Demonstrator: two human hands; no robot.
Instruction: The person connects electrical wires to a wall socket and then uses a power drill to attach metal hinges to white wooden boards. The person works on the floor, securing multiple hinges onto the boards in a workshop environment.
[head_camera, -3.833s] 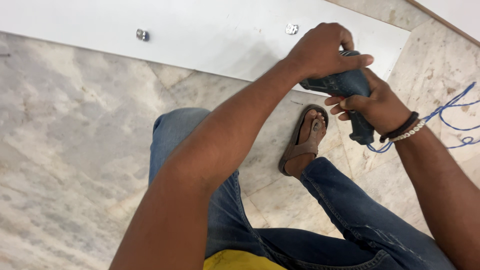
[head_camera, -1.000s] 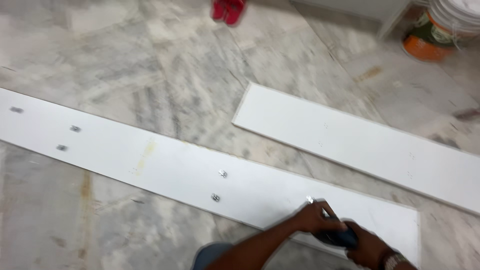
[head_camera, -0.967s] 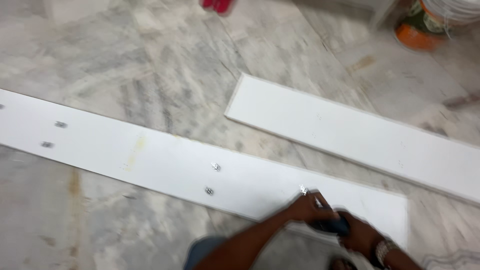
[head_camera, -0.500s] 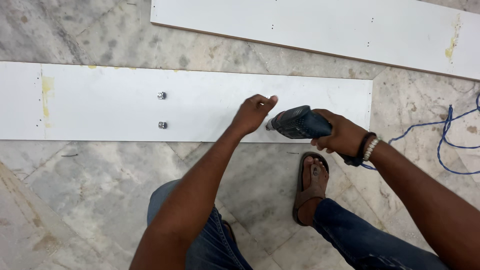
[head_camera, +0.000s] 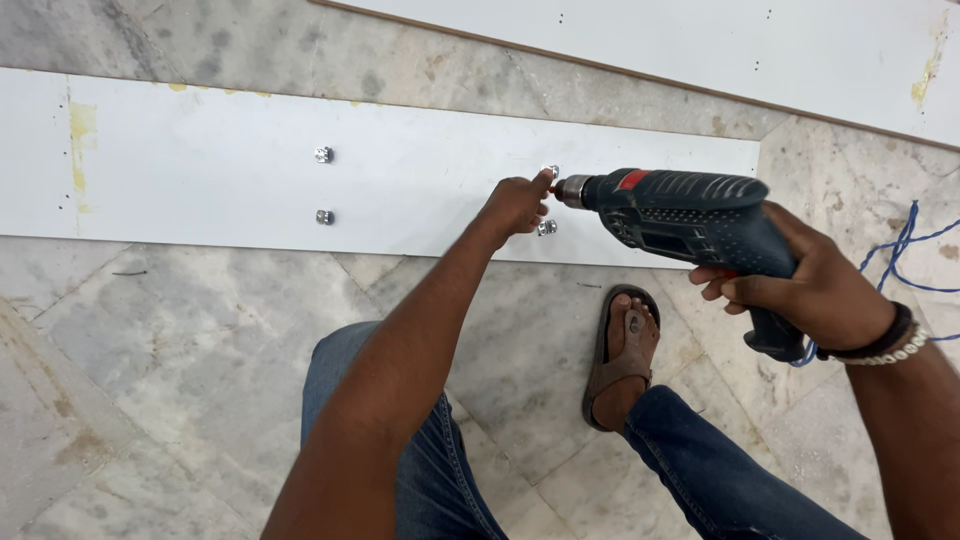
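Note:
My right hand (head_camera: 805, 287) grips a dark blue power drill (head_camera: 690, 215) by its handle, chuck pointing left. The drill tip meets a small metal fitting (head_camera: 550, 172) on a long white board (head_camera: 220, 165) lying on the floor. My left hand (head_camera: 515, 205) pinches at that fitting right beside the drill tip. A second metal fitting (head_camera: 546, 228) sits just below my left hand. Two more fittings (head_camera: 323, 155) stand further left on the same board.
A second white board (head_camera: 760, 45) lies along the top edge. A blue cord (head_camera: 905, 245) trails on the marble floor at right. My sandalled foot (head_camera: 622, 350) and jeans-clad knees (head_camera: 370, 400) are below the board.
The view swung from a far look at both boards to close above the near board. The drill has moved onto the fitting, and my left hand has closed in on the tip.

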